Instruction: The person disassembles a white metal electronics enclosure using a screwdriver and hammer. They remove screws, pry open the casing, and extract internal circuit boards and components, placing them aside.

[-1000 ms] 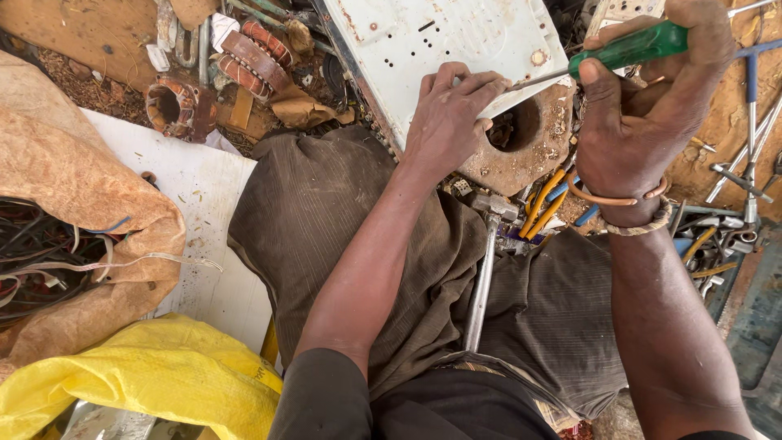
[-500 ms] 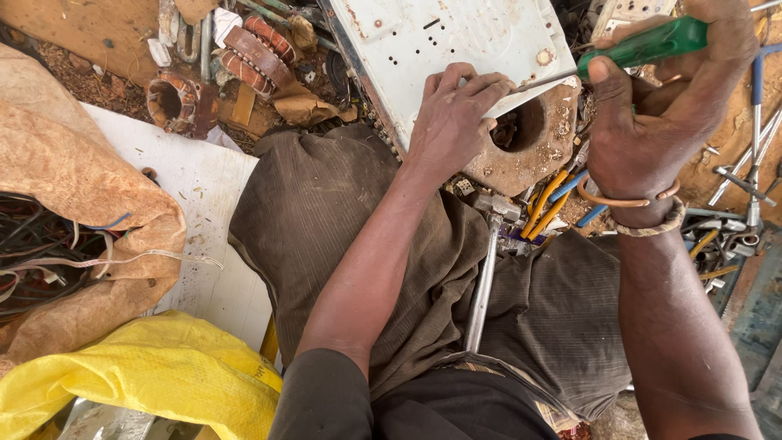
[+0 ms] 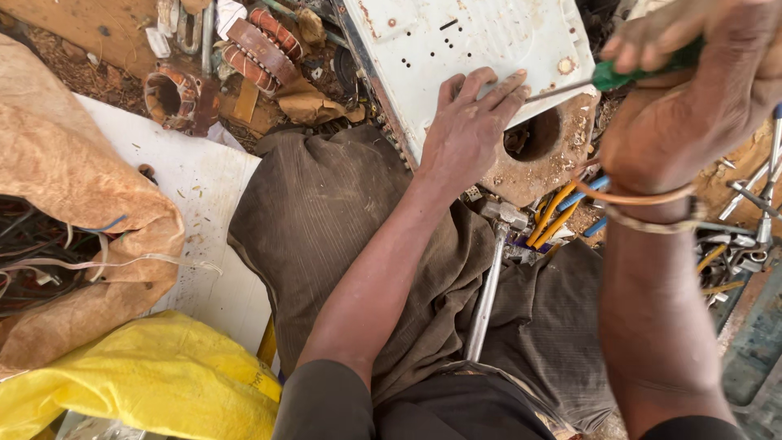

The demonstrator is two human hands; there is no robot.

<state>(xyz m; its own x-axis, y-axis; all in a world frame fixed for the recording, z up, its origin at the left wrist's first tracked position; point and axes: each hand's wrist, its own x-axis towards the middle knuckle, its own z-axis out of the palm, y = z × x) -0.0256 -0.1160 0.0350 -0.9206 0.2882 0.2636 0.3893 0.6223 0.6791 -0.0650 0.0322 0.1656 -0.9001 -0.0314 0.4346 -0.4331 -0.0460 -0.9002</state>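
Note:
My left hand (image 3: pixel 468 130) presses flat on a white, rust-spotted metal panel (image 3: pixel 456 49) that rests tilted against my knee, its fingertips next to the shaft of a screwdriver. My right hand (image 3: pixel 700 106) is closed around the green handle of that screwdriver (image 3: pixel 619 75), whose thin shaft points left onto the panel just above a round hole (image 3: pixel 533 134) in its rusty lower part. A bracelet circles my right wrist. A metal hammer (image 3: pixel 491 277) lies across my lap on the brown trousers.
Copper-wound coils and scrap (image 3: pixel 244 57) lie at the upper left. A tan sack (image 3: pixel 73 204) of wires and a yellow bag (image 3: pixel 155 383) sit at the left on a white sheet (image 3: pixel 204 195). Coloured wires (image 3: pixel 562 212) and metal tools (image 3: pixel 749 212) lie at the right.
My right hand with the screwdriver has come closer to the camera and higher in view. The left hand has flattened on the panel, fingers spread toward the shaft.

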